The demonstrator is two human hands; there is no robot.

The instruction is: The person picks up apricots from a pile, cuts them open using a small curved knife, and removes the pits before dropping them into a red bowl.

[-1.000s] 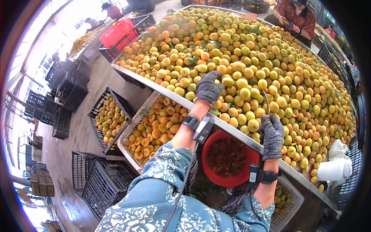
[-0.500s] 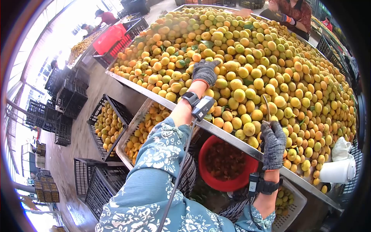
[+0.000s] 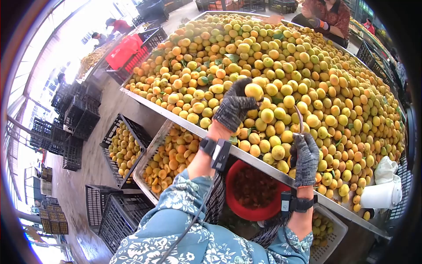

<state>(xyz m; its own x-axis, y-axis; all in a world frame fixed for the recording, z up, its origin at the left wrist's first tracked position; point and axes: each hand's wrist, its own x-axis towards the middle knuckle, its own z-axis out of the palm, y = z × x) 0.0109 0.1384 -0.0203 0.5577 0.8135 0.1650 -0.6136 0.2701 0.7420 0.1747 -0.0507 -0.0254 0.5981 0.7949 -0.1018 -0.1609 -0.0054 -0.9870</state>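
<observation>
My left hand [image 3: 236, 105], in a dark grey knit glove, is closed on a yellow apricot [image 3: 254, 91] and holds it just above the heap. In my gloved right hand [image 3: 306, 159] is a small knife with a thin curved blade [image 3: 300, 118] pointing up; its handle is mostly hidden by the fingers. The blade stands a short way to the right of the held apricot, apart from it. Both hands are over the near edge of a metal-rimmed table [image 3: 263, 165] piled with apricots [image 3: 334, 101], some with green leaves among them.
Below the table edge stand a red tub [image 3: 233, 204] with dark brownish bits and a pale crate [image 3: 140, 169] of halved fruit. Black crates [image 3: 118, 215] line the left floor. A white bucket [image 3: 382, 194] sits at the table's right corner. Across the table is another person [image 3: 338, 22].
My left hand has come up from the heap toward me with an apricot in its fingers. My right hand has shifted slightly left and up, still gripping the knife.
</observation>
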